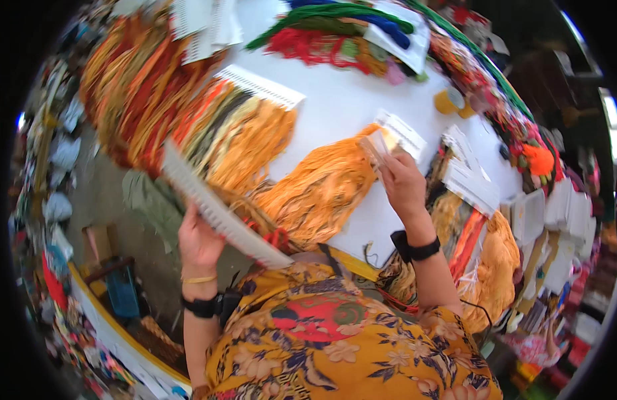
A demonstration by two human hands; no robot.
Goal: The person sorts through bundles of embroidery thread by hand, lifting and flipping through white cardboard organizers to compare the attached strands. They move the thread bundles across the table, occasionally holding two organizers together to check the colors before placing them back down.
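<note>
My left hand point(200, 241) is closed on the lower edge of a long white card strip point(218, 208) with a row of holes or notches. Dark and red threads show along the strip's far side. At the middle right, my right hand point(403, 185) pinches a small pale flat piece point(373, 148) whose kind I cannot make out. It lies over the top of an orange thread bundle point(328, 180), beside a white holed card point(402, 133). The bundle spreads down and left across the white table point(335, 100), toward the strip.
Another holed card point(268, 87) with orange, yellow and grey threads lies farther left, beside red-brown skeins point(132, 87). Green skeins point(322, 17) lie at the back. To the right are yellow cups point(448, 101), a white card point(472, 183) with threads, and an orange skein point(492, 273).
</note>
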